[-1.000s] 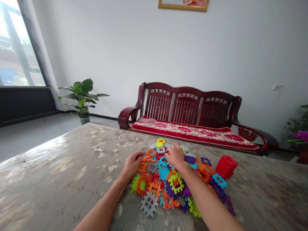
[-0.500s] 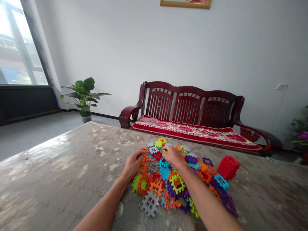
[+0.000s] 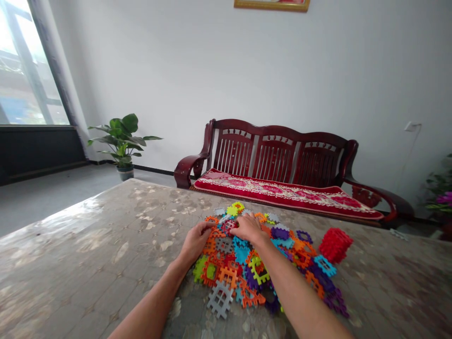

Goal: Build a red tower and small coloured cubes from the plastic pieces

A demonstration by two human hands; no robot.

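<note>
A loose, many-coloured pile of notched plastic pieces (image 3: 229, 278) spread over the patterned bench (image 3: 106, 249), with a red stack (image 3: 335, 246) standing at its right edge. Beyond the bench were a dark wooden settee (image 3: 275, 155) with a red floral cover (image 3: 282, 189) and a potted plant (image 3: 123, 141). Overlapping pieces crowded both hands, and the right forearm hid part of the pile.

The red window piece (image 3: 229, 226) was at the far side of the pile, between the hands. The right hand (image 3: 249, 228) had a narrow grip, thumb and fingers on that piece's edge. The left hand (image 3: 196, 239) rested at the pile's left edge; whether its grip held anything, I could not tell.

Half a second earlier, the right fingers were at a yellow-green piece, and the light grey piece (image 3: 224, 219) lay flatter.
</note>
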